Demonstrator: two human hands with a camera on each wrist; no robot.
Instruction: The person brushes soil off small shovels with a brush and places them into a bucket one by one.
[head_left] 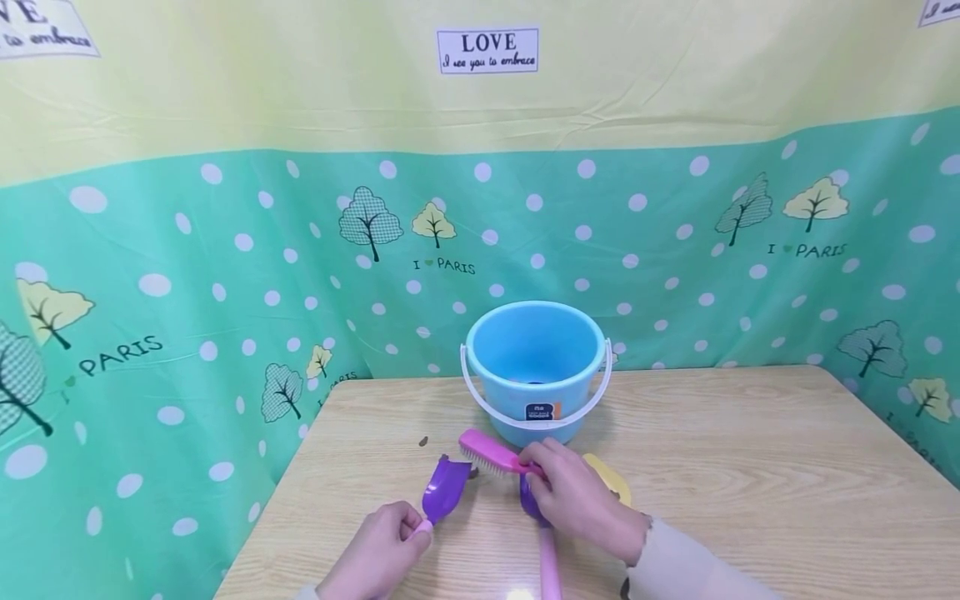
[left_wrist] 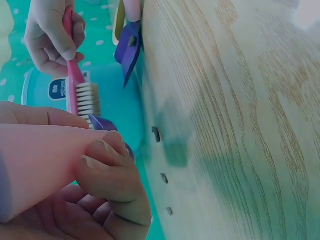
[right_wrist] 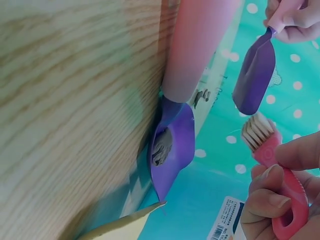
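Note:
My left hand (head_left: 378,550) grips the pink handle of a small toy shovel with a purple blade (head_left: 446,490), lifted over the table's front left. In my right hand (head_left: 577,500) is a pink brush (head_left: 491,452) with pale bristles, held by its handle. The bristles hang just right of the purple blade's tip, where a dark crumb (head_left: 473,473) shows. Below the right hand lies a second purple shovel (right_wrist: 182,137) with a pink handle. A grey-brown lump (right_wrist: 161,148) rests in its blade, which the right hand partly covers in the head view.
A light blue bucket (head_left: 525,407) with a white handle stands behind the hands at the table's back. Beside the right hand lies a flat yellow piece (head_left: 611,479), partly hidden. Dark crumbs (left_wrist: 156,134) lie on the wooden table (head_left: 750,475). A patterned cloth hangs behind.

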